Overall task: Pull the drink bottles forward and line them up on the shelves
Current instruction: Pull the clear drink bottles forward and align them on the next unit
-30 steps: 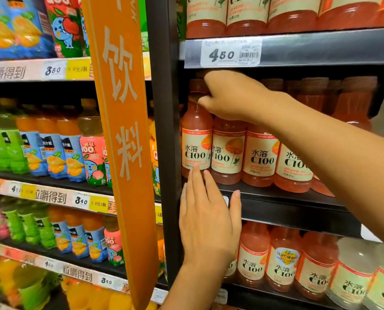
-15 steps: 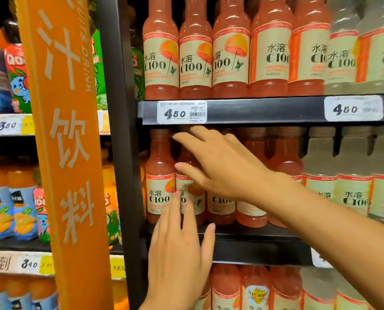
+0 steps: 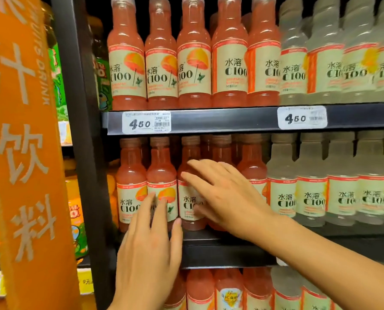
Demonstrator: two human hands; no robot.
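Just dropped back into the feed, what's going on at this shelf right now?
A person is facing up pink C100 bottles on the middle shelf. The right hand, fingers spread, reaches across the third pink bottle in the front row, and the left hand lies flat, fingers straight, against the second pink bottle. Neither hand grips anything. The front row stands upright near the shelf edge, with clear bottles to the right.

pink C100 bottles (image 3: 131, 186) | upright, middle shelf (image 3: 231, 253) front | clear bottles (image 3: 309, 182) right
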